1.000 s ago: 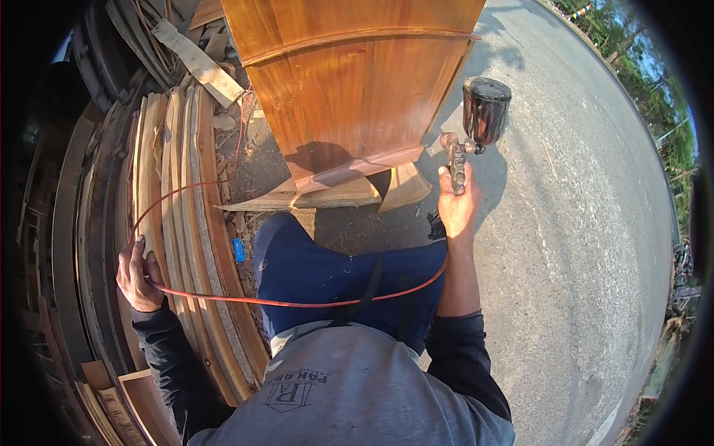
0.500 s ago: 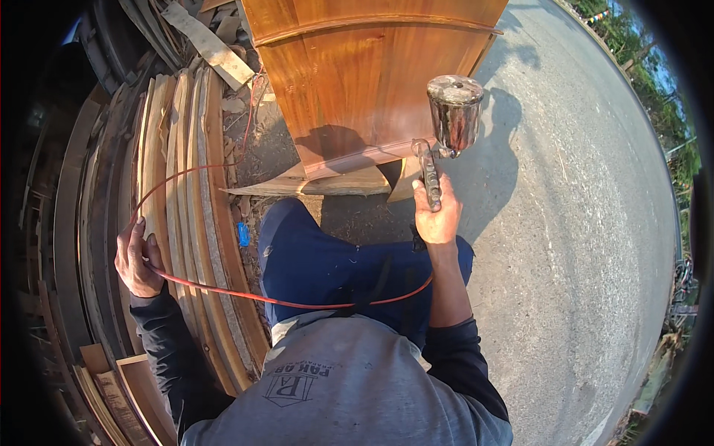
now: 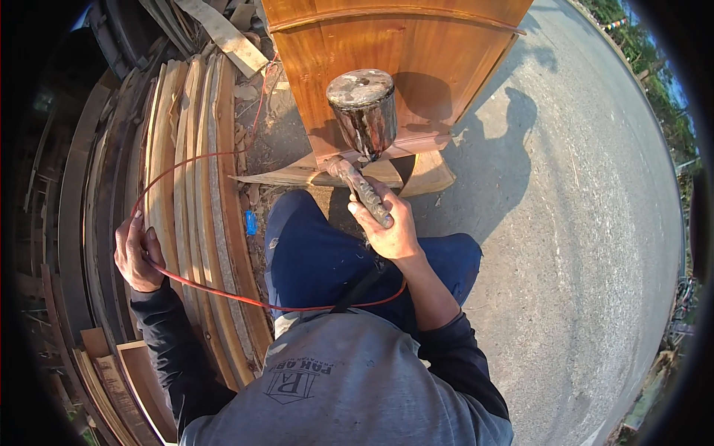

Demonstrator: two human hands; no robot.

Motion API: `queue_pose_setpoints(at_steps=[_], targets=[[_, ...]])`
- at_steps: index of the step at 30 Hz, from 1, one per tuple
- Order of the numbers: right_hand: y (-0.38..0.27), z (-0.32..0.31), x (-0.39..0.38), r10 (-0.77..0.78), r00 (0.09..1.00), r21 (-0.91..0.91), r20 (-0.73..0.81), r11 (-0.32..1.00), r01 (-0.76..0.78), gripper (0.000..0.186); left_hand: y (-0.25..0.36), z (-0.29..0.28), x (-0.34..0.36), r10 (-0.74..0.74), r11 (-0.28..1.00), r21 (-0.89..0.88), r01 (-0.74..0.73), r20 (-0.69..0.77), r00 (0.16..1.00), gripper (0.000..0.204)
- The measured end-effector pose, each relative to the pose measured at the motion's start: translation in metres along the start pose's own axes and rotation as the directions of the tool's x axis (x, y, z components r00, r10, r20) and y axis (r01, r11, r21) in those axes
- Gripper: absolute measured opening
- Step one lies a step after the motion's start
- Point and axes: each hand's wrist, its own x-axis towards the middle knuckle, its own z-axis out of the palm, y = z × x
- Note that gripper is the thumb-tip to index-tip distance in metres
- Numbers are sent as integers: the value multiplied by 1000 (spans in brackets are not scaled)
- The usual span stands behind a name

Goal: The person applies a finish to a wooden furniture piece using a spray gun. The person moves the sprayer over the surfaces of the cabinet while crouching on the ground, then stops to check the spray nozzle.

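My right hand (image 3: 389, 227) is wrapped round the handle of a spray gun (image 3: 362, 195), whose stained metal cup (image 3: 364, 115) stands upright on top. The gun is in front of the lower part of an orange-brown wooden furniture panel (image 3: 357, 67) with a curved moulding across it. Out at the left, my left hand (image 3: 140, 256) is closed round a thin red air hose (image 3: 216, 294). From there the hose runs across my lap toward my right forearm, and its other length curves away up over the planks.
Long rough planks (image 3: 190, 186) are stacked along my left, with dark boards farther out. Pieces of scrap wood (image 3: 290, 172) lie under the panel's base. A small blue object (image 3: 251, 222) lies beside the planks. Grey pavement (image 3: 580, 245) spreads on the right, carrying shadows.
My right hand has swung the spray gun leftward, from the panel's right edge to before its lower middle, and the gun has tilted. The left hand keeps its hold on the hose.
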Motion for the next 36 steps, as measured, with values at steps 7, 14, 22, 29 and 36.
queue_pose_setpoints(at_steps=[7, 14, 22, 29, 36], targets=[[21, -42, 0, -54, 976, -181, -212, 983, 15, 39, 0, 4, -2, -1, 1000, -2, 1, 3, 1000, 43], [36, -112, 10, -11, 903, -348, -429, 925, -154, 37, 16, 14, 9, 50, 997, -54, -51, -11, 999, 40], [38, -150, 15, -110, 794, -500, -598, 825, -263, 43, 15, 22, 11, 61, 997, -53, -61, -9, 998, 37], [45, -122, 2, -113, 816, -597, -567, 738, -313, 40, 15, 26, 18, -8, 995, -101, 6, -20, 1000, 35], [34, -53, -17, -69, 929, -274, -364, 961, -36, 38, 15, 38, 36, -78, 981, -189, 49, -148, 986, 46]])
